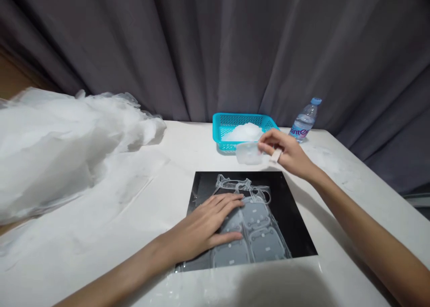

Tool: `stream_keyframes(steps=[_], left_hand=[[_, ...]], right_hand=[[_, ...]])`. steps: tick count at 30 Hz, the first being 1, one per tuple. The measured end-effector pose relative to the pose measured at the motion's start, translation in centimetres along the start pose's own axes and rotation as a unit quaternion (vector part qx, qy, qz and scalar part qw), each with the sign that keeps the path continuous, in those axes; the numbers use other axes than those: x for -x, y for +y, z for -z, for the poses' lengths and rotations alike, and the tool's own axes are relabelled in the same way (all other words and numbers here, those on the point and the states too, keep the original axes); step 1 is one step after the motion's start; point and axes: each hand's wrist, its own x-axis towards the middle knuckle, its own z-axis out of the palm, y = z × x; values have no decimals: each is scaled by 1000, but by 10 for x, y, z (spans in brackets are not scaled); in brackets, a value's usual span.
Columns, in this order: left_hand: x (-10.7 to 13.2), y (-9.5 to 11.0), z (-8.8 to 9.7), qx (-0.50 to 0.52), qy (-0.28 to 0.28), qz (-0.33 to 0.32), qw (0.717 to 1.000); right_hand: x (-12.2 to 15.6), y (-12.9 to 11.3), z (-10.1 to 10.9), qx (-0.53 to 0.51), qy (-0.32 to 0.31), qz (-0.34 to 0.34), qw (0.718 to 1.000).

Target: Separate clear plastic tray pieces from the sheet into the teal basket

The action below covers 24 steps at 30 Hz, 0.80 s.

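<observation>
My left hand [210, 224] lies flat with fingers spread on a clear plastic sheet [265, 244] with rounded rectangular shapes in it. This sheet rests on a black mat [295, 226], and a torn strip of film [235, 181] curls along its far edge. My right hand [287, 150] is raised beyond the mat, thumb and fingers pinching a thin translucent rounded piece of plastic [248, 153]. That piece hangs just in front of a blue basket [220, 134], which contains a white heap of similar-looking pieces [243, 131]. A light band [276, 155] wraps one finger of the right hand.
A large pile of white translucent sheets [67, 141] covers the left side of the white table [181, 146]. Right of the basket stands a water bottle [304, 121], tilted in the view. A grey curtain [208, 52] hangs behind the table.
</observation>
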Motion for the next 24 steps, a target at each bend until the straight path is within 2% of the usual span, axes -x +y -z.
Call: stream_keyframes(steps=[3,7,10,12,15,17,18,21,24], left_hand=[[0,-4,4,-38,-8,-16,999],[-1,-12,6,-84,-10,-33,996],[-2,-17,8,-125,-7,-37,991],[-3,-20,9,-150,-6,-29,988],[-5,-24,10,-182,-6,-21,983],[-5,-24,10,-201,3,-22,979],[-5,-23,10,-209,13,-23,977],[-8,-13,9,-203,38,-37,978],[-16,-1,6,-153,29,-70,985]], right_hand=[[-43,22,3,-14,66,-43,997],[-92,46,-7,107,81,-113,984],[-106,56,-16,156,115,-119,974],[-103,56,-21,187,149,-114,964],[-76,42,-23,229,171,-43,957],[-42,26,-23,218,153,28,963],[-21,18,-23,189,143,41,971],[47,-2,-24,26,42,-17,999],[100,-9,-24,-114,-93,-82,986]])
